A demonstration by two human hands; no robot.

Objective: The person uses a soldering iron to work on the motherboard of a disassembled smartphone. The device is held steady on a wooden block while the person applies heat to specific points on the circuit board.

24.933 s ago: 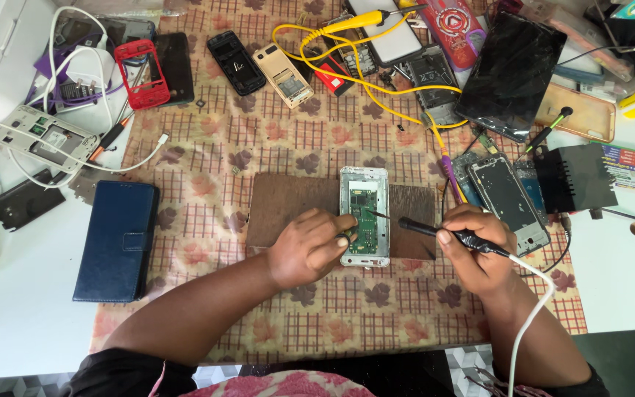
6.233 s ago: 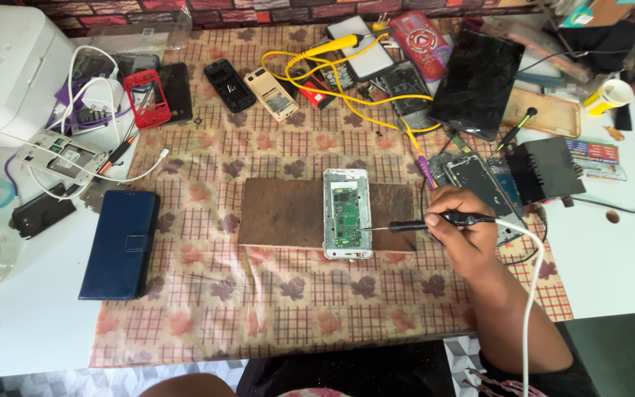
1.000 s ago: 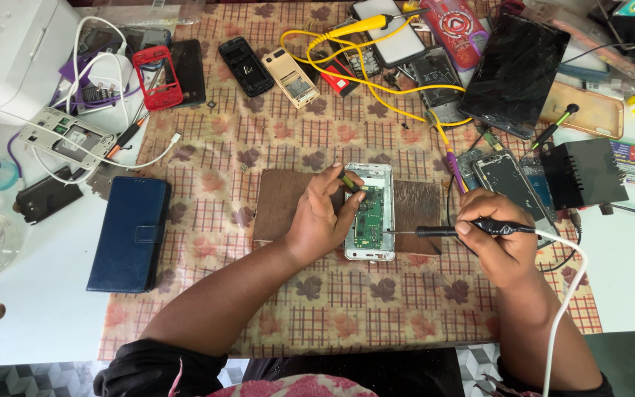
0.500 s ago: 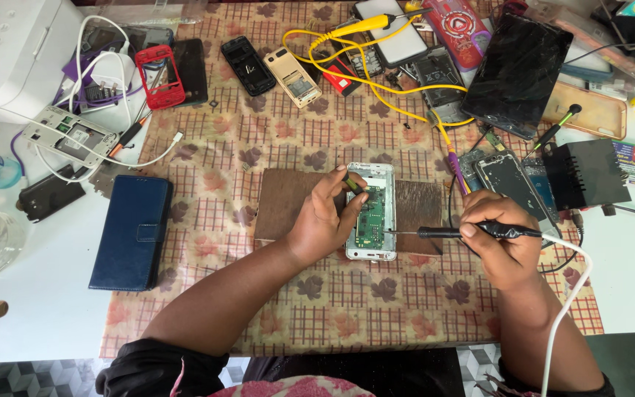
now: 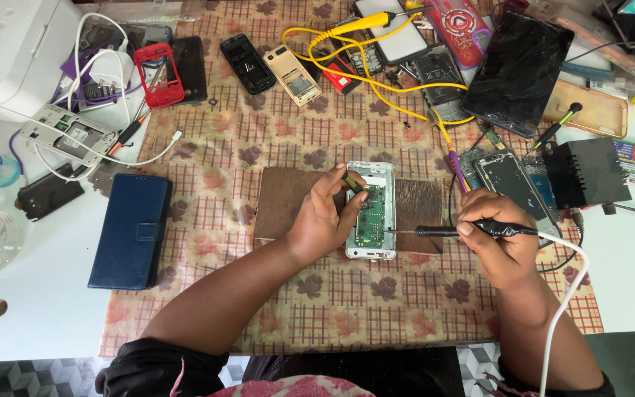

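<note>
Opened white phone (image 5: 370,213) with green circuit board on a brown wooden block (image 5: 284,209) mid-table, left hand (image 5: 323,220) pinching a small tool at its left edge, right hand (image 5: 500,239) gripping a black soldering iron (image 5: 464,231), tip touching the board, blue wallet case (image 5: 131,230) far left

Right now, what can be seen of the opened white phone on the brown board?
The opened white phone lies flat, lengthwise away from the person, on the brown rectangular board. Its back is off, baring a green circuit board in a white plastic frame. The left hand grips its left edge; the black soldering iron in the right hand touches its right side.
</note>
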